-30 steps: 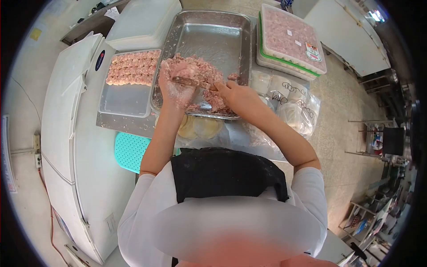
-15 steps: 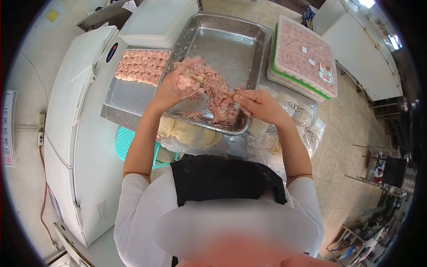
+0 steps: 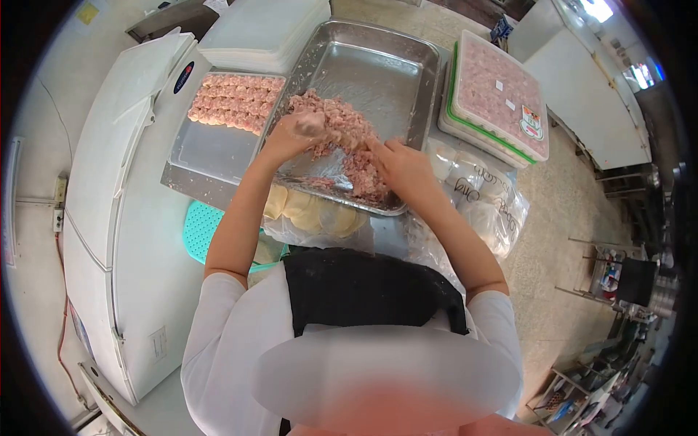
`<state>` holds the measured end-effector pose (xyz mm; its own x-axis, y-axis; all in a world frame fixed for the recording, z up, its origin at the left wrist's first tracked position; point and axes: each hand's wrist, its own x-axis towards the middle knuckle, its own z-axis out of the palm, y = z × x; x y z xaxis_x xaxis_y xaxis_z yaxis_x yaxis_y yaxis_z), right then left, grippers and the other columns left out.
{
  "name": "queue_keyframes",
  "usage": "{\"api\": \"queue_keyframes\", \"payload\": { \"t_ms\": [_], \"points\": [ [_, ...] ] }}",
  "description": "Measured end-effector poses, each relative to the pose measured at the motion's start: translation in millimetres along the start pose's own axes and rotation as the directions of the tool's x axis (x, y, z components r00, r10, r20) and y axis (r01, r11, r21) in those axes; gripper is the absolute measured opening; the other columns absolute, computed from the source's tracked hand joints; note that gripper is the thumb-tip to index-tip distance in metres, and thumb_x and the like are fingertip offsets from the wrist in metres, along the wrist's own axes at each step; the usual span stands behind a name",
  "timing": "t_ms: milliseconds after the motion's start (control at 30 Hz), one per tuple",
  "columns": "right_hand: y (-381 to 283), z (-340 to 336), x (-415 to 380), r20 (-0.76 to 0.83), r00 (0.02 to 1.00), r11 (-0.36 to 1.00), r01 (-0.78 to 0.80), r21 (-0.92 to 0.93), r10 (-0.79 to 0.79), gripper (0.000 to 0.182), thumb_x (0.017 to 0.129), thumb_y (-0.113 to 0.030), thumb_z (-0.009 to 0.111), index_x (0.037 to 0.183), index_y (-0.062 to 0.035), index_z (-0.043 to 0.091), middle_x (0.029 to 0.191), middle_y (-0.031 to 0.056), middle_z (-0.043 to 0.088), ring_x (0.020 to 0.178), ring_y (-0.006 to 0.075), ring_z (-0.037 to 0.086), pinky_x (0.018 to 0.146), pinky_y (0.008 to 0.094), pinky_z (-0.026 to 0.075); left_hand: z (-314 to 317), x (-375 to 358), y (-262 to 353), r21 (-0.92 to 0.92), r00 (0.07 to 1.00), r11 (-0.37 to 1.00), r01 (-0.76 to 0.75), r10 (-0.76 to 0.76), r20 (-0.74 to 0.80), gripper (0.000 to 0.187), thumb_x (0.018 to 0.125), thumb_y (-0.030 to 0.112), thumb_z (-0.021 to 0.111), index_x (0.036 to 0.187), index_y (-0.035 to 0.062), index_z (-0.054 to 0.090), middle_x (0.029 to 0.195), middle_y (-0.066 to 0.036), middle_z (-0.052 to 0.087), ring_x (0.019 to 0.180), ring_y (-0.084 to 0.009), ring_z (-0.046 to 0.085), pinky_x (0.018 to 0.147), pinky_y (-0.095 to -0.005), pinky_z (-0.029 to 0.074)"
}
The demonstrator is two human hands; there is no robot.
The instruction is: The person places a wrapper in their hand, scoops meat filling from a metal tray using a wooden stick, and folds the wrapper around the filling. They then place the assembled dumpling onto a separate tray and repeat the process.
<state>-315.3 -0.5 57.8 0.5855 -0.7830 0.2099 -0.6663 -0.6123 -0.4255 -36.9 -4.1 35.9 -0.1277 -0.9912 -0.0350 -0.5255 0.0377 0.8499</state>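
Minced meat (image 3: 343,120) heaped in metal tray (image 3: 371,73), mostly toward the person's side. Left hand (image 3: 293,136) over heap's left part, fingers curled in, blurry; can't tell if they pinch anything. Right hand (image 3: 400,166) at heap's right side, fingers bent and close together, grip hidden, can't tell what's in it. Clear plastic tray (image 3: 211,154) left on counter (image 3: 195,187), rows of meat dumplings (image 3: 236,100) in its far part. Round wrappers (image 3: 314,211) just below metal tray; stacked lidded boxes (image 3: 494,94) to its right.
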Motion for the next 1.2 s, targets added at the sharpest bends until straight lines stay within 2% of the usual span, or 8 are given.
{"api": "queue_keyframes", "payload": {
  "t_ms": [233, 300, 367, 500, 600, 800, 1100, 1200],
  "points": [
    [-5, -32, -26, 0.119, 0.958, 0.962, -0.249, -0.110, 0.262, 0.028, 0.092, -0.027, 0.054, 0.109, -0.0073, 0.064, 0.091, 0.0174, 0.065, 0.086, 0.0342, 0.063, 0.074, 0.0400, 0.049, -34, -29, 23, -0.402, 0.986, 0.911, 0.090, -0.026, 0.164, 0.035, 0.076, 0.018, 0.076, 0.105, 0.0057, 0.061, 0.101, -0.004, 0.065, 0.088, -0.0136, 0.059, 0.080, -0.0300, 0.048],
    [-34, -48, -30, 0.075, 0.952, 0.953, -0.301, 0.036, 0.298, 0.031, 0.092, -0.027, 0.055, 0.111, -0.0051, 0.065, 0.095, 0.0185, 0.066, 0.088, 0.0336, 0.063, 0.076, 0.0372, 0.050, -40, -34, 31, -0.106, 0.926, 0.921, -0.375, 0.367, -0.089, 0.034, 0.075, 0.017, 0.076, 0.104, 0.0067, 0.062, 0.101, -0.006, 0.065, 0.090, -0.0176, 0.060, 0.083, -0.0326, 0.048],
    [-62, -47, -29, 0.074, 0.986, 0.877, -0.165, 0.451, 0.147, 0.033, 0.090, -0.024, 0.058, 0.115, -0.0016, 0.063, 0.099, 0.0195, 0.066, 0.089, 0.0330, 0.064, 0.079, 0.0335, 0.049, -56, -40, 41, -0.090, 0.909, 0.906, -0.413, 0.417, 0.025, 0.033, 0.074, 0.017, 0.076, 0.102, 0.0063, 0.063, 0.101, -0.007, 0.066, 0.092, -0.0195, 0.061, 0.084, -0.0334, 0.048],
    [-103, -10, -4, 0.047, 0.999, 0.925, -0.007, 0.381, -0.012, 0.029, 0.089, -0.026, 0.060, 0.110, -0.0058, 0.065, 0.095, 0.0155, 0.067, 0.080, 0.0335, 0.064, 0.072, 0.0373, 0.051, -84, -38, 22, -0.019, 0.761, 0.787, -0.617, 0.602, 0.240, 0.032, 0.071, 0.018, 0.077, 0.098, 0.0056, 0.065, 0.098, -0.008, 0.065, 0.092, -0.0228, 0.062, 0.084, -0.0343, 0.048],
    [-132, -27, 6, -0.095, 0.994, 0.984, -0.072, -0.160, 0.057, 0.027, 0.088, -0.026, 0.061, 0.110, -0.0093, 0.066, 0.084, 0.0114, 0.064, 0.074, 0.0319, 0.064, 0.065, 0.0390, 0.051, -99, -42, -10, 0.099, 0.918, 0.921, -0.378, 0.358, 0.173, 0.043, 0.071, 0.032, 0.079, 0.103, 0.0080, 0.064, 0.100, -0.008, 0.066, 0.095, -0.0263, 0.061, 0.085, -0.0352, 0.046],
    [-198, -8, 23, -0.128, 0.980, 0.946, -0.181, -0.268, 0.151, 0.020, 0.087, -0.020, 0.062, 0.104, -0.0103, 0.068, 0.086, 0.0096, 0.064, 0.078, 0.0319, 0.062, 0.064, 0.0393, 0.050, -140, -56, -25, -0.008, 0.908, 0.933, -0.360, 0.353, 0.224, 0.045, 0.072, 0.034, 0.079, 0.103, 0.0056, 0.064, 0.102, -0.009, 0.066, 0.094, -0.0263, 0.062, 0.083, -0.0357, 0.048],
    [-232, 44, 39, -0.080, 0.977, 0.976, -0.203, -0.074, 0.197, 0.023, 0.090, -0.017, 0.059, 0.109, -0.0059, 0.065, 0.099, 0.0131, 0.067, 0.084, 0.0310, 0.064, 0.074, 0.0361, 0.051, -179, -63, -84, 0.051, 0.928, 0.937, -0.347, 0.335, 0.161, 0.052, 0.066, 0.029, 0.083, 0.104, 0.0004, 0.061, 0.103, -0.013, 0.064, 0.097, -0.0256, 0.060, 0.084, -0.0362, 0.048],
    [-206, 56, 10, -0.303, 0.946, 0.993, -0.091, 0.078, 0.111, 0.025, 0.091, -0.021, 0.059, 0.111, -0.0072, 0.065, 0.098, 0.0128, 0.067, 0.077, 0.0256, 0.065, 0.066, 0.0353, 0.051, -201, -69, -98, 0.085, 0.913, 0.927, -0.366, 0.341, 0.223, 0.053, 0.068, 0.026, 0.081, 0.110, 0.0020, 0.060, 0.107, -0.014, 0.063, 0.099, -0.0269, 0.060, 0.088, -0.0372, 0.046]
  ]
}}
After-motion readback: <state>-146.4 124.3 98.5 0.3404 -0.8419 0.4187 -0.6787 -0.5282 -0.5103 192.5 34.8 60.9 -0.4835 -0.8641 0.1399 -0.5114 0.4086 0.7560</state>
